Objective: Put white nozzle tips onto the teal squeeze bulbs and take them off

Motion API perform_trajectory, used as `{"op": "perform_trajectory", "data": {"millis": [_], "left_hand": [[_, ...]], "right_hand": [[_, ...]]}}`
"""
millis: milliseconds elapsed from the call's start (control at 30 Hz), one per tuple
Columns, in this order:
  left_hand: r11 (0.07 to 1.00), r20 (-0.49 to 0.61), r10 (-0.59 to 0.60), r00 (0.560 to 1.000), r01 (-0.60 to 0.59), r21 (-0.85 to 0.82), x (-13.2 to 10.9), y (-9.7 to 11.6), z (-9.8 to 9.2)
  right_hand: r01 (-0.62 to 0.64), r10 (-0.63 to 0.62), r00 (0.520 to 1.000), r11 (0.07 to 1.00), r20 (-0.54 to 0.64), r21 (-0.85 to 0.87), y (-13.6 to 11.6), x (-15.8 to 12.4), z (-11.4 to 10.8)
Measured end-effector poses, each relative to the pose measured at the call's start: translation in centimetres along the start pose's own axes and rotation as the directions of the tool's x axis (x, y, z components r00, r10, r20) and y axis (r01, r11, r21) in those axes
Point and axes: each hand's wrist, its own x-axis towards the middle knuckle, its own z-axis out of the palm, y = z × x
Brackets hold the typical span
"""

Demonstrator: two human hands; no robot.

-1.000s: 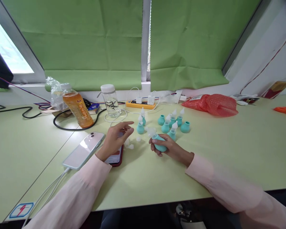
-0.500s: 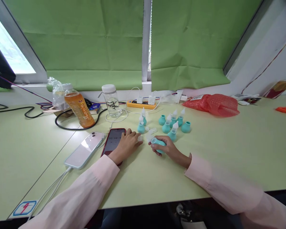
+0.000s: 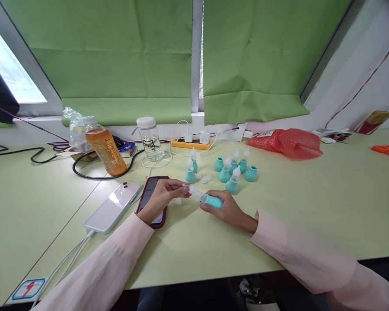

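Observation:
My right hand [image 3: 225, 209] is closed around a teal rubber bulb [image 3: 211, 201] lying on its side, its clear nozzle pointing left. My left hand [image 3: 162, 198] pinches a small clear cap [image 3: 185, 187] at the tip of that nozzle. Both hands hover just above the pale green table [image 3: 294, 207]. Behind them stand several teal bulbs with clear nozzles [image 3: 232, 171], and one bulb without a nozzle [image 3: 251, 173]. A loose clear cap [image 3: 205, 178] lies near them.
Under my left wrist lies a red-cased phone [image 3: 151, 199], beside a white phone [image 3: 113, 204] on a cable. Farther back are an orange drink bottle [image 3: 106, 149], a clear lidded bottle [image 3: 149, 138], a yellow power strip [image 3: 191, 142], black cables and a red bag [image 3: 288, 142].
My left hand rose from the table by the red-cased phone and now pinches a clear cap at the nozzle tip. My right hand turned the bulb flatter, nozzle pointing left.

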Motion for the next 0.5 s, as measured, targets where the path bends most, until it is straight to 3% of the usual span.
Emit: {"op": "perform_trajectory", "data": {"millis": [233, 500], "left_hand": [[1.0, -0.046, 0.02, 0.999, -0.02, 0.005, -0.3, -0.31, 0.1], [0.999, -0.024, 0.011, 1.0, -0.013, -0.052, -0.73, -0.35, 0.57]], "right_hand": [[-0.111, 0.111, 0.994, 0.991, 0.005, 0.075, -0.37, 0.06, -0.04], [-0.068, 0.068, 0.998, 0.997, 0.009, 0.036, -0.07, 0.12, -0.03]]}}
